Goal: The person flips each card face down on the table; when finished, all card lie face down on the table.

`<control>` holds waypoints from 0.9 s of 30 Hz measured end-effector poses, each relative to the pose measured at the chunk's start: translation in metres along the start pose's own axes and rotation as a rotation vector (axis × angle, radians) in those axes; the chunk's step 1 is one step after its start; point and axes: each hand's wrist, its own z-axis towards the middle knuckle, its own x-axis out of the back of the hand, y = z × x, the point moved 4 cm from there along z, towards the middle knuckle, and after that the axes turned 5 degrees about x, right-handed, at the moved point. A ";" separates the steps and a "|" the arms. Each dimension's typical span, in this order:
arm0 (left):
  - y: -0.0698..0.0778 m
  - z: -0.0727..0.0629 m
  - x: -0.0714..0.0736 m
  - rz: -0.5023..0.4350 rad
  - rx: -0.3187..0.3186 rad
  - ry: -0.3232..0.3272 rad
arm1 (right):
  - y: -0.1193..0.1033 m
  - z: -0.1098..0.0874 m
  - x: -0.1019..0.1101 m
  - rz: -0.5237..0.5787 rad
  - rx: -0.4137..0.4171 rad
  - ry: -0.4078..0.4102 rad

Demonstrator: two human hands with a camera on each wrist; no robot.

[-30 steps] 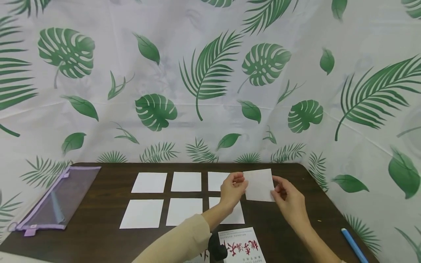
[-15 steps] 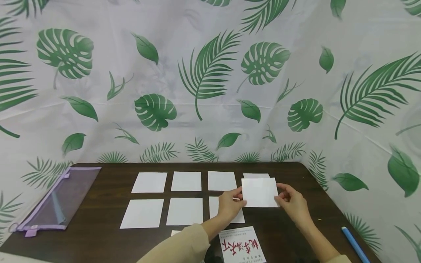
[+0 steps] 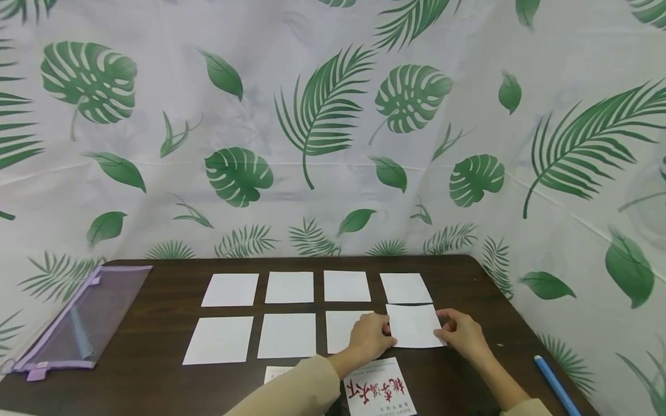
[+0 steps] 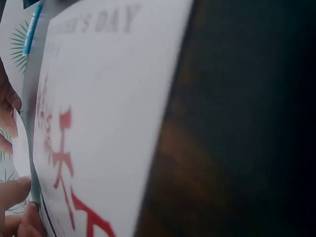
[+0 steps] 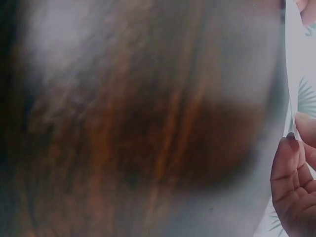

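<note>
Both hands hold a square white card at the right end of the near row, low over the table and slightly bowed. My left hand pinches its left edge between thumb and fingers. The opposite edge is pinched by my right hand, whose thumb and fingertips also show in the right wrist view. Several more white cards lie in two rows, one just beyond the held card and another partly covered by the left hand.
Nearer lies a card with red characters; beside it a pale card is mostly hidden by the left sleeve. A purple-edged mesh zip pouch lies at the left of the dark wooden table, a blue pen at the right.
Both hands have brought the white card down and toward the person, from over the far row to the near row's right end. The far-row card behind it is now uncovered.
</note>
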 end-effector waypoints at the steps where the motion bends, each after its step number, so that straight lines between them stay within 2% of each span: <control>1: 0.000 0.000 -0.001 0.022 0.001 0.003 | 0.002 0.000 -0.001 0.003 -0.006 -0.002; 6: 0.002 0.002 -0.003 0.117 0.002 0.007 | 0.008 0.001 -0.002 0.022 -0.025 -0.019; 10: 0.002 0.004 -0.005 0.154 -0.010 0.001 | 0.011 0.001 -0.001 0.024 -0.027 -0.022; 27: 0.005 0.007 -0.007 0.236 -0.036 -0.045 | 0.012 0.002 -0.001 -0.063 -0.048 -0.022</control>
